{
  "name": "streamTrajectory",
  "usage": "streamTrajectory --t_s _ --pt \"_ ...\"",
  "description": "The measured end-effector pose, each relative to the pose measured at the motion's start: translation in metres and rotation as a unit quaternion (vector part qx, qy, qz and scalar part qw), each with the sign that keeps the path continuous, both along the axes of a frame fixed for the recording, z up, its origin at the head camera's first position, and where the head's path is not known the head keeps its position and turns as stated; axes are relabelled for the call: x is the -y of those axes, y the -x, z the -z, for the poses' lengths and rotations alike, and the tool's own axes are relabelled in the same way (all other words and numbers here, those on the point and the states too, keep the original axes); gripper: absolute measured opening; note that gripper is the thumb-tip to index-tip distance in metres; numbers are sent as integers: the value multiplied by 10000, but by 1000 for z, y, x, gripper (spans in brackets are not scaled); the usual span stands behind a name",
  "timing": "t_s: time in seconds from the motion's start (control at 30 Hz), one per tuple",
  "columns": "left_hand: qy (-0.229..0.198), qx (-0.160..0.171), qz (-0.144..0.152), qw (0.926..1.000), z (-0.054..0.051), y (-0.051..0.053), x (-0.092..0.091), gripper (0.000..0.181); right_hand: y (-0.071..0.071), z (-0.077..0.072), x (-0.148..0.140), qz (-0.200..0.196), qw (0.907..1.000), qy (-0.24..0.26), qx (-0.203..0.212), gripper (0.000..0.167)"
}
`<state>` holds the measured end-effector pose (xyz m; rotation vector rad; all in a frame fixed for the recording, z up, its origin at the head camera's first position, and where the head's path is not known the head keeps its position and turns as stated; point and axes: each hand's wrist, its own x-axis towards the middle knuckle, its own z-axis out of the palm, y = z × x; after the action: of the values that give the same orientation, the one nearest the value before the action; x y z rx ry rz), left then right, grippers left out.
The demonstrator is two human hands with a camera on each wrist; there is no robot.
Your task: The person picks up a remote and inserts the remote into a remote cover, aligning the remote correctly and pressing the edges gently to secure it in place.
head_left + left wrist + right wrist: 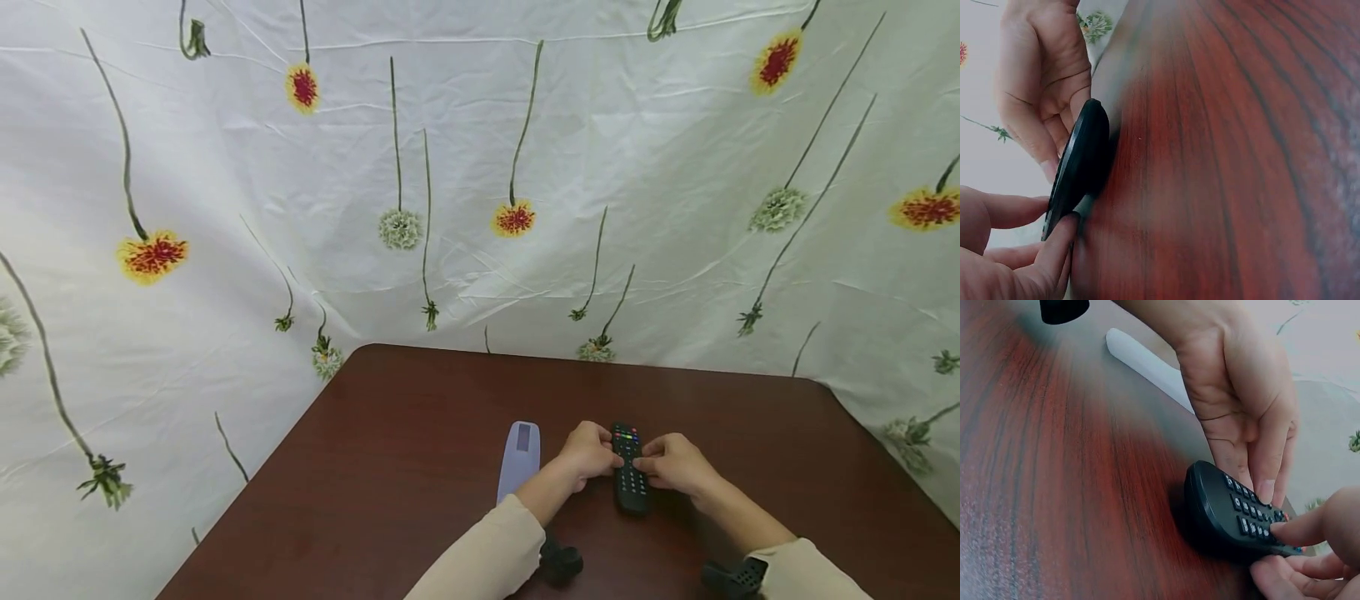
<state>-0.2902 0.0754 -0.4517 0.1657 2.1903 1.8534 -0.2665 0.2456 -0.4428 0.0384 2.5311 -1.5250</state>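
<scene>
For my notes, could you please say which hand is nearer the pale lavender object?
Left: the left hand is right of the pale lavender object; the right hand is farther right, beyond the black remote.

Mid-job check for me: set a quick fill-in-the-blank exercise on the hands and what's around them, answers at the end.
1. The left hand and right hand both pinch the remote, whose casing is ____.
2. In the head view, the lavender object lies nearer the ____ hand.
3. The pale cloth beyond the table is printed with ____.

Missing words: black; left; flowers.
</scene>
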Motion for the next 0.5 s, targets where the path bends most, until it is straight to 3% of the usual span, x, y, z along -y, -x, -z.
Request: streamTrajectory --t_s 0.2,0.5 --pt "-223 35 -68 9997 4 -2 -4 36 -2 6 -8 56 9974 703 156 40" --pt "-416 -6 -99 9991 5 2 2 36 -3 9 -3 77 9937 1118 13 42"
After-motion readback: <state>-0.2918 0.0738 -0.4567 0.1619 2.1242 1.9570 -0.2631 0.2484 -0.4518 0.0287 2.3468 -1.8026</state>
